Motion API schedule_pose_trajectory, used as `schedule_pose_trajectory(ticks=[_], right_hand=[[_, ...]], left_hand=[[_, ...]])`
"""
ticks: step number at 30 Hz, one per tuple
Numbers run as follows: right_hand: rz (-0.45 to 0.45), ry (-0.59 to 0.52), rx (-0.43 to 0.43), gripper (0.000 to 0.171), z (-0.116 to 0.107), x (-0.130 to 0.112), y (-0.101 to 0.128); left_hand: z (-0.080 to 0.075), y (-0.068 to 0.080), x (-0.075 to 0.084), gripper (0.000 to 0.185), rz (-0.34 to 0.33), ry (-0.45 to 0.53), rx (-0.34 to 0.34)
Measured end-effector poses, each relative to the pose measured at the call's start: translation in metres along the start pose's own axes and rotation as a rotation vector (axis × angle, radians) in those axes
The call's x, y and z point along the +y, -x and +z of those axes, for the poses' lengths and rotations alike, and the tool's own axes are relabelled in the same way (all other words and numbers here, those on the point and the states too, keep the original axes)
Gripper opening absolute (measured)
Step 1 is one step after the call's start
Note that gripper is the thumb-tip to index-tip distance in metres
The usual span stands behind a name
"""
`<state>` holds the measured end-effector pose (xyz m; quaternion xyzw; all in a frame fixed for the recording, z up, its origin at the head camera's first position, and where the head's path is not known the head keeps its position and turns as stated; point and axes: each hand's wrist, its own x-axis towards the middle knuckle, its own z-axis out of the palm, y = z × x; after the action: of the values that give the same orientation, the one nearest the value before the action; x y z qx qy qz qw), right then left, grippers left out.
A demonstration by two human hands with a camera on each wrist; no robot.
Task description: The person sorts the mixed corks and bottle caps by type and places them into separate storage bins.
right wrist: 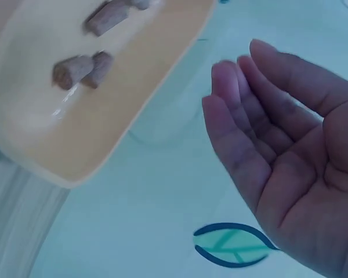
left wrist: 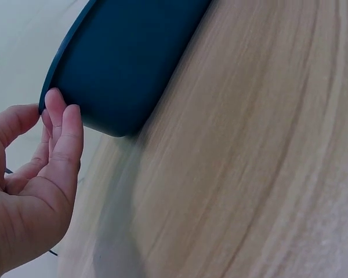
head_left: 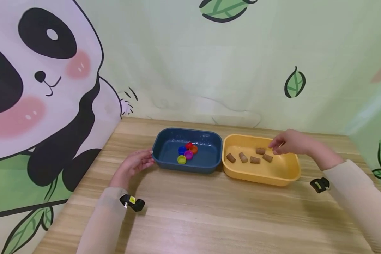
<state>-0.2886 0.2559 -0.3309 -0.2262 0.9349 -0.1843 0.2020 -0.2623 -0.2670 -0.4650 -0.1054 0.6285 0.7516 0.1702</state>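
Observation:
The left hand (head_left: 137,163) is at the left end of a dark blue tray (head_left: 190,168), its thumb and fingers pinching the rim. In the left wrist view, the thumb meets the rim (left wrist: 51,72) and the fingers lie along the tray's outer wall. Inside the blue tray sit several small coloured caps (head_left: 188,155): red, blue, orange, pink and yellow. Over the right back part of a yellow tray (head_left: 257,178) hovers the right hand (head_left: 290,143), fingers loosely bent with nothing between them. Several brown cork-like cylinders (head_left: 255,159) lie in that tray, left of the fingers.
Both trays stand side by side on a wood-grain table (head_left: 209,208), their near ends touching or almost touching. Behind them rises a pale green wall covering (head_left: 177,70) with leaf prints and a large panda at the left.

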Motion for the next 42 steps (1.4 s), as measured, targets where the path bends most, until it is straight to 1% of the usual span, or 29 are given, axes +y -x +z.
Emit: schedule_pose_trajectory(ticks=[5,9,14,19,23,27,30,32,37,42], right_hand=[[0.021,-0.103,0.140,0.032,0.014,-0.001,0.026],[0.032,-0.202,0.233,0.032,0.034,0.001,0.042],[0.067,-0.290,0.303,0.034,0.064,0.002,0.057],[0.089,-0.353,0.359,0.032,0.090,0.000,0.067],[0.114,-0.408,0.364,0.033,0.109,0.001,0.072],[0.133,-0.460,0.330,0.034,0.127,0.005,0.077],[0.125,-0.477,0.310,0.032,0.138,0.008,0.081],[0.128,-0.469,0.300,0.032,0.144,0.011,0.084],[0.160,-0.501,0.278,0.033,0.153,0.019,0.092],[0.214,-0.523,0.294,0.037,0.153,0.024,0.101]], left_hand=[[0.001,0.000,-0.001,0.036,0.001,-0.024,0.028],[0.002,0.001,0.001,0.042,0.004,-0.032,0.058],[0.002,0.003,0.001,0.043,0.007,-0.032,0.067],[0.002,0.004,0.002,0.045,0.015,-0.028,0.071],[0.001,0.005,0.002,0.049,0.009,-0.040,0.076],[0.001,0.005,0.002,0.050,0.018,-0.045,0.081],[0.000,0.006,0.002,0.052,0.037,-0.057,0.081],[0.001,0.006,0.002,0.051,0.049,-0.069,0.092],[0.003,0.006,0.001,0.050,0.076,-0.110,0.133],[0.004,0.007,0.003,0.050,0.089,-0.157,0.140]])
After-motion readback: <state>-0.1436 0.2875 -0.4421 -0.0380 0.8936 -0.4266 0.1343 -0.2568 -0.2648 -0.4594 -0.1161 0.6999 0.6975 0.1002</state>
